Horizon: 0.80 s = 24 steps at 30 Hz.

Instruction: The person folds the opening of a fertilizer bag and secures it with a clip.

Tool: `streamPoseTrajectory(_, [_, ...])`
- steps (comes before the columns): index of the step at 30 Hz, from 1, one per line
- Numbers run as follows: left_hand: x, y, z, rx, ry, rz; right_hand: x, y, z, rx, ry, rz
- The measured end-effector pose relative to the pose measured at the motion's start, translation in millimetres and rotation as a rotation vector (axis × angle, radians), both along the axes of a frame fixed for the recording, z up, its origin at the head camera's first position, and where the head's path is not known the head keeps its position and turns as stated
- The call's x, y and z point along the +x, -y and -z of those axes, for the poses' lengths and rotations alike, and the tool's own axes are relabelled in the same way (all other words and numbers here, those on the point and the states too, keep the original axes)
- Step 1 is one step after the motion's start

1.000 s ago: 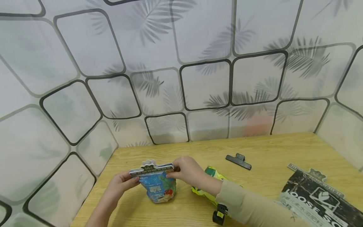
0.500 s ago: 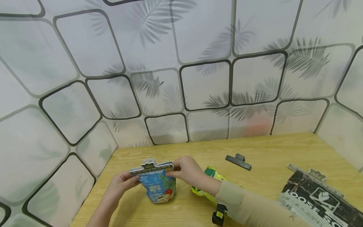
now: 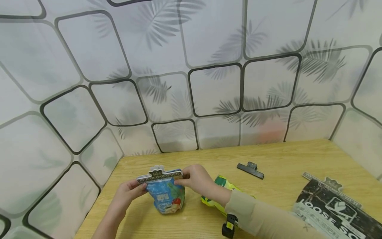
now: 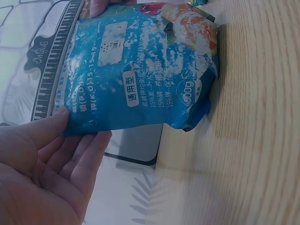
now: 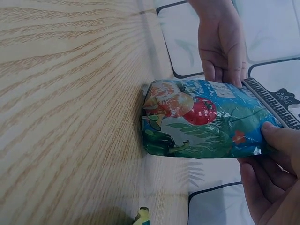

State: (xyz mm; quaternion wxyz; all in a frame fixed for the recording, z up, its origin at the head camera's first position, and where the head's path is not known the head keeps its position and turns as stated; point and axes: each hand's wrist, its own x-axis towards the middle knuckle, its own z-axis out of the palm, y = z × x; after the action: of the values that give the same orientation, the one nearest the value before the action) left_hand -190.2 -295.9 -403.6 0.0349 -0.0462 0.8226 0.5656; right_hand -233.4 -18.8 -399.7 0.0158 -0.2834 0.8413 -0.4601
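Watching remotely, I see the left hand (image 3: 126,194) and right hand (image 3: 197,181) pinching the top corners of a blue bag (image 3: 165,197) at the table's left. The right sleeve (image 3: 268,215) crosses before a yellow-green packet (image 3: 221,181); a black clip (image 3: 250,170) lies behind. Only the left wrist view makes "500g" legible.

Clip (image 3: 250,171) and bags (image 3: 334,207) on wooden table (image 3: 283,186)

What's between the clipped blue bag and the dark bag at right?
In the head view: the right hand, its sleeve, and the yellow-green packet partly hidden behind them.
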Motion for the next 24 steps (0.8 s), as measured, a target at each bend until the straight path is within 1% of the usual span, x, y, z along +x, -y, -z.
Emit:
streamPoseTrajectory(11, [-5.1,-4.4,1.7,0.029,-0.020,-0.036,-1.7,1.6,-1.4,-0.054,0.043,0.026])
streamPoseTrajectory(17, [-7.3,-8.7,1.9,0.051,-0.051,-0.053,-3.0,2.2,-0.4,-0.067,0.041,0.051])
streamPoseTrajectory(24, [-8.5,-9.1,0.8,0.049,-0.037,-0.072,-4.2,3.7,2.9,-0.084,0.061,0.062])
